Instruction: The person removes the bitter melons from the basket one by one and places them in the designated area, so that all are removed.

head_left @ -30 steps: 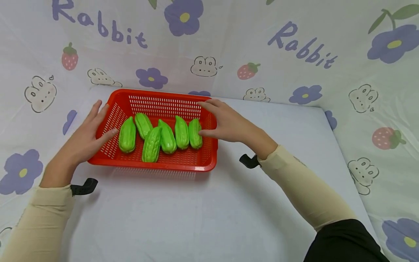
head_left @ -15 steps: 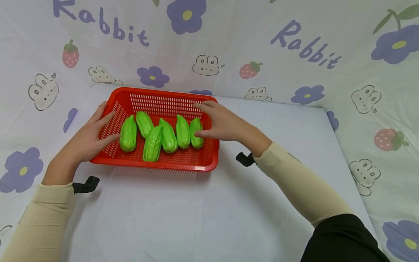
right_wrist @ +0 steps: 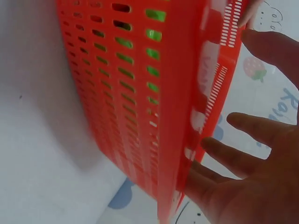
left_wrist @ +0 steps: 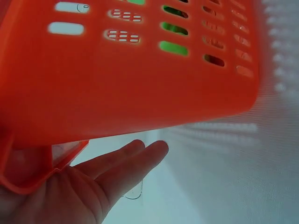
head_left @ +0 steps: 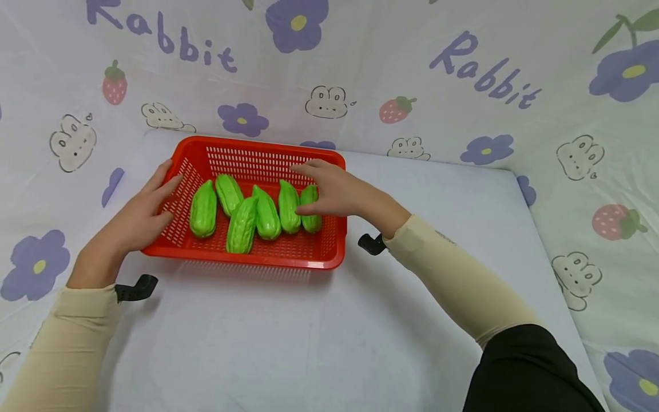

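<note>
A red plastic basket (head_left: 242, 260) with slotted walls holds several shiny green bitter melons, one (head_left: 241, 226) lying lowest near the front. At the basket's left end my left hand (head_left: 138, 220) touches the rim. Its thumb lies over the edge, and the left wrist view shows straight fingers (left_wrist: 133, 163) along the outside of the wall. My right hand (head_left: 334, 189) reaches over the right end with its fingers spread and nothing held. Its thumb overlaps the rightmost melon (head_left: 310, 197) in the head view. Fingers (right_wrist: 233, 156) stick out across the rim in the right wrist view.
The basket stands on a white-covered table (head_left: 288, 337) near its back edge. Behind hangs a white cloth (head_left: 360, 57) printed with rabbits, strawberries and purple flowers. Each wrist carries a small black camera mount, one (head_left: 136, 288) at the left sleeve cuff and another (head_left: 372, 244) at the right.
My right hand has moved left, further over the basket's right end. My left thumb has drawn back from the leftmost melon toward the rim. The melons lie as before.
</note>
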Motion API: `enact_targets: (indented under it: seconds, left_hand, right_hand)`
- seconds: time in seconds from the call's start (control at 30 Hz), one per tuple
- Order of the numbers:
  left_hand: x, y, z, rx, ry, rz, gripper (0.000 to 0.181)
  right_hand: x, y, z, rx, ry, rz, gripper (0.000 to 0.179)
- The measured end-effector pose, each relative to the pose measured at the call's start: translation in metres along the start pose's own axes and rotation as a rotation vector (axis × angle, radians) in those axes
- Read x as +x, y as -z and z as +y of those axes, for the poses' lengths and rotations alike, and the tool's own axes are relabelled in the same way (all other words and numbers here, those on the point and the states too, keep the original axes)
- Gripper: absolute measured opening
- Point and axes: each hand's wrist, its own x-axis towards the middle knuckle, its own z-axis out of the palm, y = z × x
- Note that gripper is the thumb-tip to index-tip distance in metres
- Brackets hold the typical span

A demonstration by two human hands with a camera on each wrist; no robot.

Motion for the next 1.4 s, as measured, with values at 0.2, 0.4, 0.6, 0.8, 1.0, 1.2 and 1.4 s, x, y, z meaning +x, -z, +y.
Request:
enact_targets:
  seconds: [0.2, 0.4, 0.6, 0.8, 1.0, 1.2, 1.4]
  left_hand:
    - [-0.001, 0.000, 0.003, -0.022, -0.002, -0.001, 0.080]
    - [-0.001, 0.000, 0.002, -0.039, -0.006, 0.001, 0.080]
    - [0.000, -0.001, -0.001, -0.038, -0.013, 0.006, 0.080]
    - [0.000, -0.001, -0.001, -0.037, -0.013, 0.004, 0.080]
    - [0.000, 0.000, -0.002, -0.032, -0.007, 0.000, 0.081]
    - [0.001, 0.000, -0.003, -0.038, 0.002, -0.010, 0.079]
    - [0.001, 0.001, -0.003, -0.045, -0.003, -0.005, 0.079]
  right_hand:
    - [0.011, -0.008, -0.003, -0.001, 0.004, -0.058, 0.090]
    - [0.016, -0.012, -0.006, -0.024, 0.001, -0.097, 0.092]
    - [0.021, -0.016, -0.007, -0.040, -0.014, -0.123, 0.092]
    - [0.027, -0.022, -0.005, -0.023, -0.031, -0.151, 0.097]
    - [0.035, -0.029, -0.005, -0.043, -0.018, -0.164, 0.098]
    - [0.043, -0.035, -0.004, -0.042, -0.015, -0.179, 0.094]
    - [0.048, -0.038, -0.003, -0.039, -0.034, -0.184, 0.092]
